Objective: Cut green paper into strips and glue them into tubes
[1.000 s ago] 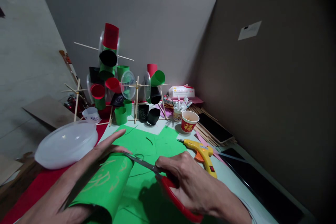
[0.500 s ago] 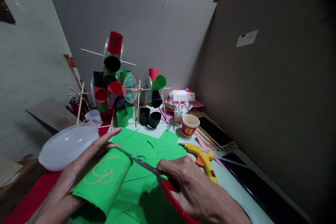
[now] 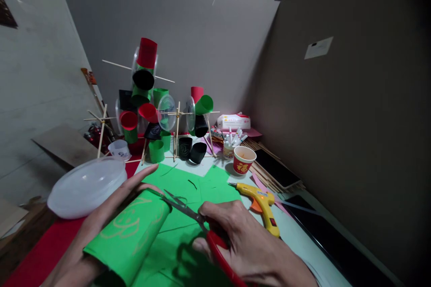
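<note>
My left hand (image 3: 101,219) holds a rolled tube of green paper (image 3: 129,235) with a gold line drawing on it, fingers stretched along its far side. My right hand (image 3: 249,244) grips red-handled scissors (image 3: 202,228). Their blades are slightly apart and touch the tube's far rim, above a flat green paper sheet (image 3: 195,188) lying on the table.
A yellow glue gun (image 3: 261,202) lies right of my hands. A clear plastic lid (image 3: 85,184) sits at left. Behind stand a stick-and-cup structure (image 3: 151,107), a red paper cup (image 3: 243,160), a marker cup (image 3: 230,143), a tissue pack (image 3: 233,121) and dark tablets (image 3: 319,228) along the right wall.
The scissor blades have opened a little at the tube's rim. The tube has turned slightly in my left hand. My right hand has shifted a bit lower.
</note>
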Demonstrator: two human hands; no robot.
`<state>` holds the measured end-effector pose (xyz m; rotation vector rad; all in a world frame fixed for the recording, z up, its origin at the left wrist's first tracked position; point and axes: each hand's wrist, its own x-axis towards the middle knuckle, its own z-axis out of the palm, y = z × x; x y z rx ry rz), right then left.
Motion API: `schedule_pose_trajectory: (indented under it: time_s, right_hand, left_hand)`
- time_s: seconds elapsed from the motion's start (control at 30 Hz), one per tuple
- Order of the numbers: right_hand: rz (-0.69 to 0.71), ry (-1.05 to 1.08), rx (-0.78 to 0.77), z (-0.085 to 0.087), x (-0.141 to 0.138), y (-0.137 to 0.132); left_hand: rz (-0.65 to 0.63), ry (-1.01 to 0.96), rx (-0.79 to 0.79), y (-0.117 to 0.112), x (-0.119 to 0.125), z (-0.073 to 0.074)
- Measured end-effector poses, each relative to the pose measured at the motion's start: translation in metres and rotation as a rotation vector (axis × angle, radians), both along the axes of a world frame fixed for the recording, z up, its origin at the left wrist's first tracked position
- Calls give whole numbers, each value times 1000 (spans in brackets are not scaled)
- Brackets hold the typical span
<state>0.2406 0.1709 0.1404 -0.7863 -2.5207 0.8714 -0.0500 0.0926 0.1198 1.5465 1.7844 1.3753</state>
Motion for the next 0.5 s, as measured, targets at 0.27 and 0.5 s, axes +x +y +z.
schedule_pose_trajectory:
  time_s: [0.27,0.5]
  right_hand:
    - [-16,-37,11,-1,0,0]
    - [36,-12,13,0,-1,1]
  left_hand:
    - [-92,-65,-69,-2,-15,-11]
    - [-193,-56,-105,2,-30,-16]
